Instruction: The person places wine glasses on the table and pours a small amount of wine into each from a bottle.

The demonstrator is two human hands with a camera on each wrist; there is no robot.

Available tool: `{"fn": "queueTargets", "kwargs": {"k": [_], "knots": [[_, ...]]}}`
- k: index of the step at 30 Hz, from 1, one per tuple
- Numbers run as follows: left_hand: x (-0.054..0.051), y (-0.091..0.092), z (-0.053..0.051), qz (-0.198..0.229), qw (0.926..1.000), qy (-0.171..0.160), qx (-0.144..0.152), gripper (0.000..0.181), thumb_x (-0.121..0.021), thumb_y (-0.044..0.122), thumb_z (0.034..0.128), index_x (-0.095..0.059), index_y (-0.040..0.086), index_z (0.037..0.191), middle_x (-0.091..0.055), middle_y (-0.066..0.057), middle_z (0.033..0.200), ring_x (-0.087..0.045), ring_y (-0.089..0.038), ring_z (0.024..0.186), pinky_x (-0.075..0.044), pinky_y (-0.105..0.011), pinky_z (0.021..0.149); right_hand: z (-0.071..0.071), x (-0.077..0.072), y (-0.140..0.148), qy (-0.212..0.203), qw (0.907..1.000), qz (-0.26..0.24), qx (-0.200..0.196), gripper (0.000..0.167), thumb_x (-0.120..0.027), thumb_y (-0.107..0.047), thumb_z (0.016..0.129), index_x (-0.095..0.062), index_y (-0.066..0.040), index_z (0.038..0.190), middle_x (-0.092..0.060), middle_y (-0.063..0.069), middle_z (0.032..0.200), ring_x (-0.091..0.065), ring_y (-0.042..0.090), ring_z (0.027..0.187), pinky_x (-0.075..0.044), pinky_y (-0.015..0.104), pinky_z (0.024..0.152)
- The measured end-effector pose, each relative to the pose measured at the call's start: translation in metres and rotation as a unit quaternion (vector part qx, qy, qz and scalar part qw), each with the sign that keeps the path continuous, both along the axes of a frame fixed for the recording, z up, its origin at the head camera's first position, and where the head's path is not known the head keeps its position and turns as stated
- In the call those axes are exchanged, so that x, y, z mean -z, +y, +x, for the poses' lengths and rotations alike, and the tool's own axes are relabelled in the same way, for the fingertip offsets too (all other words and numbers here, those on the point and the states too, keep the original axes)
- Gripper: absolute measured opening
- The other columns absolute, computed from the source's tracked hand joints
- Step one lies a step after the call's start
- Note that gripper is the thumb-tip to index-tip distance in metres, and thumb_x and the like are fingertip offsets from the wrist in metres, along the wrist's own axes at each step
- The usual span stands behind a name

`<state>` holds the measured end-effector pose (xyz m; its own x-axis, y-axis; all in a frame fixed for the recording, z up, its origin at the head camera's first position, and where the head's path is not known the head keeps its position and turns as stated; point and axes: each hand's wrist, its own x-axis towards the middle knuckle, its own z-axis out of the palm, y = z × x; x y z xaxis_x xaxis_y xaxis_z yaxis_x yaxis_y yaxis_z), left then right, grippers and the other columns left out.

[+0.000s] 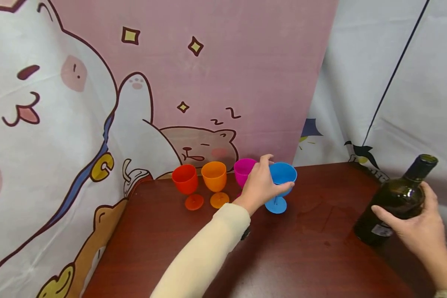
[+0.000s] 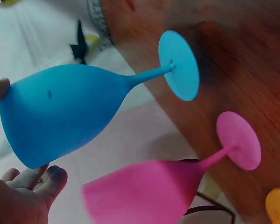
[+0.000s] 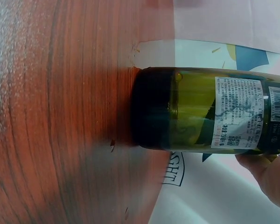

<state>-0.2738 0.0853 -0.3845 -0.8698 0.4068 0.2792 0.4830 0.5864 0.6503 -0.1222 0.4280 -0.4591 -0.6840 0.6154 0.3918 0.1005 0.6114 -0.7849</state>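
Note:
My left hand (image 1: pixel 260 184) is at the bowl of a blue plastic goblet (image 1: pixel 283 171), thumb on the near side and fingers round the far side. In the left wrist view the thumb and fingertips meet the goblet's bowl (image 2: pixel 67 112) near its rim. Just left of it stands a magenta goblet (image 1: pixel 243 167), partly hidden by that hand. My right hand (image 1: pixel 424 227) grips a dark green glass wine bottle (image 1: pixel 392 200) round its body, neck up and uncorked. A printed white label (image 3: pixel 238 112) shows on the bottle in the right wrist view.
An orange goblet (image 1: pixel 214 176) and a red goblet (image 1: pixel 185 180) stand further left in the same row, near the back edge of the brown wooden table (image 1: pixel 301 256). Behind hangs a pink and white cartoon-printed cloth (image 1: pixel 246 74), which also runs along both sides.

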Motion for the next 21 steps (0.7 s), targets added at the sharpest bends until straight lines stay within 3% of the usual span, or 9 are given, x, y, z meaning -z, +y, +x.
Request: {"fn": "queueTargets", "kwargs": {"k": [4,9,14,19,21], "knots": [[-0.008,-0.032,0.022,-0.003,0.9992,0.006,0.038,0.095,-0.090,0.048,0.0838,-0.037,0.018,0.157,-0.061,-0.003,0.149,-0.062,-0.022,0.131,-0.064,-0.039,0.096,0.001,-0.002,0.000,0.003,1.0000,0.004,-0.007,0.110,-0.090,-0.016,0.079,-0.028,-0.038,0.167,-0.034,0.020,0.170,-0.032,0.035,0.156,-0.019,0.029,0.129],[0.000,-0.079,0.041,-0.004,0.9990,0.015,0.041,0.093,-0.092,0.047,0.0817,-0.040,0.018,0.154,-0.063,-0.003,0.146,-0.063,-0.023,0.130,-0.063,-0.041,0.098,0.001,-0.001,-0.002,-0.016,0.9998,0.005,-0.005,0.111,-0.090,-0.020,0.081,-0.023,-0.032,0.170,-0.032,0.021,0.172,-0.032,0.043,0.157,-0.019,0.040,0.133],[0.019,-0.109,0.042,0.009,0.9998,-0.004,0.018,0.087,-0.090,0.049,0.0829,-0.045,0.019,0.151,-0.063,-0.004,0.144,-0.061,-0.026,0.131,-0.064,-0.046,0.096,0.002,-0.001,-0.002,-0.023,0.9997,0.007,0.006,0.111,-0.089,-0.021,0.082,-0.022,-0.027,0.171,-0.032,0.020,0.172,-0.034,0.046,0.155,-0.020,0.038,0.133],[0.036,-0.121,0.034,0.030,0.9994,-0.015,0.002,0.081,-0.085,0.054,0.0857,-0.050,0.021,0.151,-0.063,-0.003,0.142,-0.058,-0.024,0.130,-0.063,-0.046,0.095,0.001,-0.001,-0.001,-0.011,0.9999,0.012,0.002,0.109,-0.089,-0.018,0.081,-0.027,-0.030,0.169,-0.033,0.020,0.169,-0.035,0.041,0.154,-0.019,0.027,0.129],[0.040,-0.123,0.032,0.035,0.9992,-0.017,-0.003,0.082,-0.084,0.056,0.0861,-0.050,0.022,0.153,-0.062,-0.001,0.144,-0.056,-0.023,0.132,-0.062,-0.047,0.096,-0.001,0.000,-0.001,-0.006,0.9999,0.010,0.004,0.108,-0.090,-0.018,0.080,-0.029,-0.033,0.168,-0.035,0.017,0.167,-0.036,0.032,0.154,-0.019,0.020,0.125]]}}
